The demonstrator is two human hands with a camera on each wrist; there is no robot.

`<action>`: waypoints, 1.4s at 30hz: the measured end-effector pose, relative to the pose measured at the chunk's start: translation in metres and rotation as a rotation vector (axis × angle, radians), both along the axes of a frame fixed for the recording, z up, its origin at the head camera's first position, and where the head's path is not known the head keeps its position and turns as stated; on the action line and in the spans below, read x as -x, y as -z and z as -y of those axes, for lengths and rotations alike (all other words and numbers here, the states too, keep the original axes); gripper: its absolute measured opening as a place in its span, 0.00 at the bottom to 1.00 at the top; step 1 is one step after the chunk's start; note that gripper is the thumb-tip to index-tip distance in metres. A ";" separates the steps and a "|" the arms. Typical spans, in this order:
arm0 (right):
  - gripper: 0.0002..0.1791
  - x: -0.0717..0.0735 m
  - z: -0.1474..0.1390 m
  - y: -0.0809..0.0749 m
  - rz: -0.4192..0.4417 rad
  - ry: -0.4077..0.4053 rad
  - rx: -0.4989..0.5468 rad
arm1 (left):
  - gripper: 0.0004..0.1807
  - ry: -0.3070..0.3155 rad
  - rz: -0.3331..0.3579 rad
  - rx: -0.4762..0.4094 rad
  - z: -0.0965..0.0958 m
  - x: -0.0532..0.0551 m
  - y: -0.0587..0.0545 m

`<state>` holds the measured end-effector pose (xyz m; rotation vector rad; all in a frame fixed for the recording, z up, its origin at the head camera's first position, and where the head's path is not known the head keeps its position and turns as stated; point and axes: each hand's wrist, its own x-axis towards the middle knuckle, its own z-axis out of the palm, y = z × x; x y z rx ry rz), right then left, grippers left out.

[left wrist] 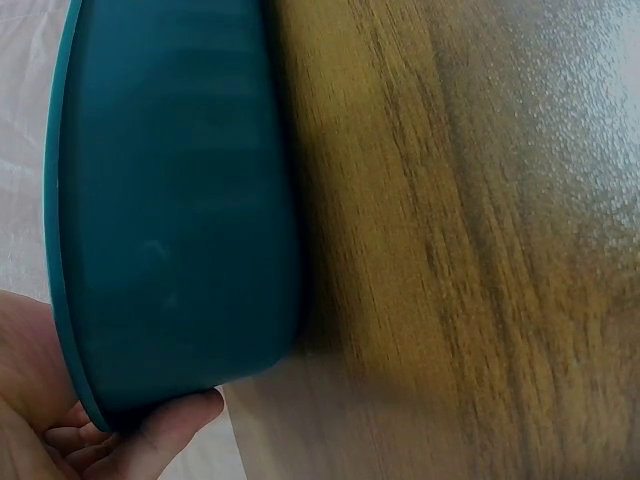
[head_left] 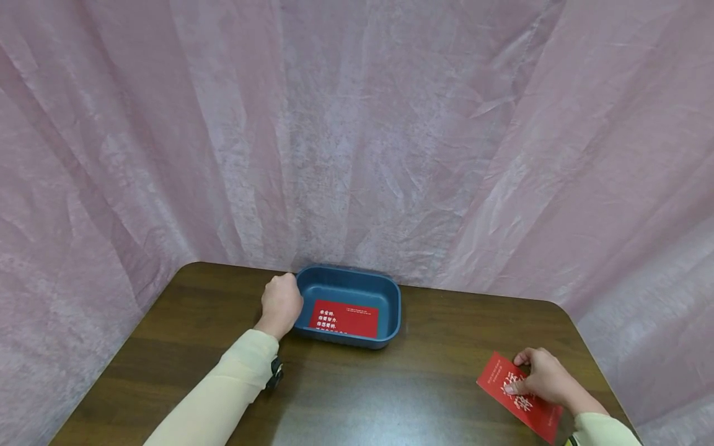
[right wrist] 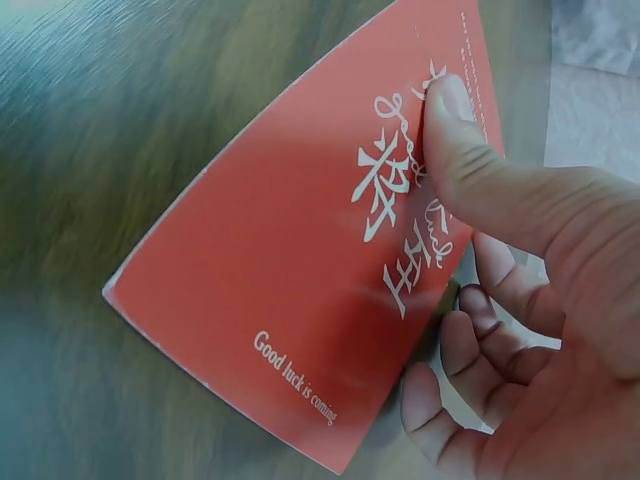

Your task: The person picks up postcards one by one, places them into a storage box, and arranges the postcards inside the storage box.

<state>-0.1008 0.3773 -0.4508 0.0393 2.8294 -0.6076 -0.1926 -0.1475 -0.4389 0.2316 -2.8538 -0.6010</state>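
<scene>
A dark blue plastic basin (head_left: 350, 276) with a raised rim stands toward the back of the table. Inside it lies a red card (head_left: 357, 319) printed with white characters. My left hand (head_left: 281, 305) grips the basin's left end; in the left wrist view its fingers curl at the rim beside the teal-looking wall (left wrist: 180, 200). At the right side of the table, my right hand (head_left: 549, 379) pinches a second red card (right wrist: 270, 250) with the thumb on top. White lettering on that card includes "Good luck is coming". Its other fingers curl loosely by the card's edge.
The brown wood-grain table (head_left: 357, 384) has rounded back corners. Pink velvety curtain (head_left: 357, 136) hangs right behind it and along both sides. A dark band (head_left: 274, 373) sits around the left wrist over the pale sleeve.
</scene>
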 end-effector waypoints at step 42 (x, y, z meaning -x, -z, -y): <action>0.35 -0.005 0.027 0.003 -0.168 0.036 -0.048 | 0.08 0.010 -0.011 -0.016 0.001 0.001 0.002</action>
